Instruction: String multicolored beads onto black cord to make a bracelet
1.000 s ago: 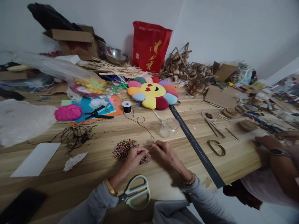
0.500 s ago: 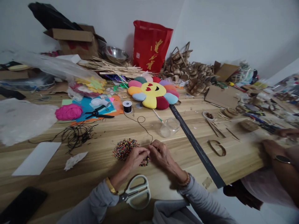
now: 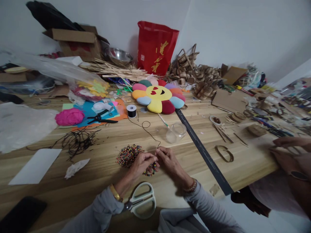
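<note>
My left hand (image 3: 142, 163) is pinched closed on a short strand of coloured beads (image 3: 151, 171) that hangs under its fingers. My right hand (image 3: 167, 158) is closed too, its fingertips meeting the left hand's and pinching the thin black thread (image 3: 149, 133). That thread runs up the table to a black spool (image 3: 132, 111). A heap of loose multicoloured beads (image 3: 127, 153) lies just left of my left hand. White-handled scissors (image 3: 143, 200) lie at the near edge between my forearms.
A clear jar (image 3: 177, 132) and a long dark ruler (image 3: 202, 152) lie to the right. A flower cushion (image 3: 157, 96), pink yarn (image 3: 69, 116), black pliers (image 3: 102, 119) and tangled black cord (image 3: 79, 140) sit further back. Another person's hands (image 3: 288, 145) work at the right edge.
My two hands have stayed together beside the bead heap, shifting only slightly. The other person's hands at the right have moved a little.
</note>
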`<state>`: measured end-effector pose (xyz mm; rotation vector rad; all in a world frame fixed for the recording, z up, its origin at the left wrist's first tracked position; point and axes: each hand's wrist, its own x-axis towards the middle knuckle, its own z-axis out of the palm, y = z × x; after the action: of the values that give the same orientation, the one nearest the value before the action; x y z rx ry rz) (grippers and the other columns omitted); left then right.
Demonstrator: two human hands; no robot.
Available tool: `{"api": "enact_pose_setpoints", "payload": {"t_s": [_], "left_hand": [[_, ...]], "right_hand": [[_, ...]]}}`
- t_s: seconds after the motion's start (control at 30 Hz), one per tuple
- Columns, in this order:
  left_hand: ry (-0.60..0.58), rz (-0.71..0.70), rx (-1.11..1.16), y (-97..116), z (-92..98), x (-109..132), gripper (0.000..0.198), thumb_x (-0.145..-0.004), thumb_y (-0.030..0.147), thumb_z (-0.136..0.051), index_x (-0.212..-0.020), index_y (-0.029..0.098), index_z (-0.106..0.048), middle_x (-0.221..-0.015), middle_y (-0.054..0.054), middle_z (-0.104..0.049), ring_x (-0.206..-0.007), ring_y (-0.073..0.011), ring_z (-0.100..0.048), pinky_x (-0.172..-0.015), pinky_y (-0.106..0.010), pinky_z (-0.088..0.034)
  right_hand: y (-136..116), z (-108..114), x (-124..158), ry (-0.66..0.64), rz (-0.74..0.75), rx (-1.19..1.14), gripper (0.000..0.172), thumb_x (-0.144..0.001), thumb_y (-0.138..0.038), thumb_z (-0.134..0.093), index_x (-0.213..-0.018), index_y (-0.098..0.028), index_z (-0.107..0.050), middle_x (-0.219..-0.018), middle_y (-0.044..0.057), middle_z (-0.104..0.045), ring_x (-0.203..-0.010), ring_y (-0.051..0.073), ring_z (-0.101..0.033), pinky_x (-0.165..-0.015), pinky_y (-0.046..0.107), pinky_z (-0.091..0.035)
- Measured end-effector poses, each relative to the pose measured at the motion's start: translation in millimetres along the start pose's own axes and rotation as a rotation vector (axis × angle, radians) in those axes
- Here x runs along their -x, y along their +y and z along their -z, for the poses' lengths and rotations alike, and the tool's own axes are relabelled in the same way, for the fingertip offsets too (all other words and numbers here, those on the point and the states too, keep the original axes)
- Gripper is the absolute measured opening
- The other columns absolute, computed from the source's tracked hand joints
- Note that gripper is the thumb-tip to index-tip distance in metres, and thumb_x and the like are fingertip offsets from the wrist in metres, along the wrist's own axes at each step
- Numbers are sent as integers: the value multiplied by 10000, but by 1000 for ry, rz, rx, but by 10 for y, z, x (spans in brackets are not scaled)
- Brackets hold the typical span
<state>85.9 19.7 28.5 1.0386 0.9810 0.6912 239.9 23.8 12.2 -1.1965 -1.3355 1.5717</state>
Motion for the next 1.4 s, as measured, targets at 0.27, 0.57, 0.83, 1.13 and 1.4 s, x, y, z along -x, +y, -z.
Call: {"api": "enact_pose_setpoints", "payload": {"t_s": [0.27,0.57,0.83,1.13,1.4], "left_hand": [[104,15,175,-89,-30,4,374,-643,474,-743,-706,109,-695,-628,-51,-682,-472,-96,-572,-429,-180,-395],[136,13,223,-130,-75,-18,393,-590,469,-773,-683,96,-688,-623,-70,-700,-446,-97,-565,-416,-187,-382],[144,25,277,-167,-57,45,418,-648,471,-759,-836,99,-722,-778,-107,-743,-664,-167,-660,-572,-233,-482],[318,-1,352,-128,84,168,460,-582,448,-813,-861,105,-687,-837,-130,-766,-813,-245,-707,-777,-332,-514],[327,-12,230,-101,159,276,613,-586,428,-804,-1085,131,-610,-802,-114,-772,-828,-258,-717,-812,-341,-504]], "right_hand": [[70,90,0,-80,-56,-208,372,-822,-503,-627,-742,-139,-607,-601,2,-607,-507,94,-552,-522,210,-379],[90,51,26,-39,-39,-276,304,-757,-439,-722,-780,-159,-608,-579,-26,-582,-474,95,-544,-498,218,-397],[-4,25,55,38,-25,-294,352,-720,-477,-737,-762,-185,-546,-601,-38,-525,-526,98,-506,-528,227,-450],[20,117,48,126,7,-269,350,-717,-465,-748,-741,-174,-556,-639,-17,-537,-572,100,-497,-545,217,-409],[-43,288,16,147,-13,-228,387,-695,-501,-752,-745,-177,-545,-597,-30,-544,-559,132,-600,-538,232,-439]]}}
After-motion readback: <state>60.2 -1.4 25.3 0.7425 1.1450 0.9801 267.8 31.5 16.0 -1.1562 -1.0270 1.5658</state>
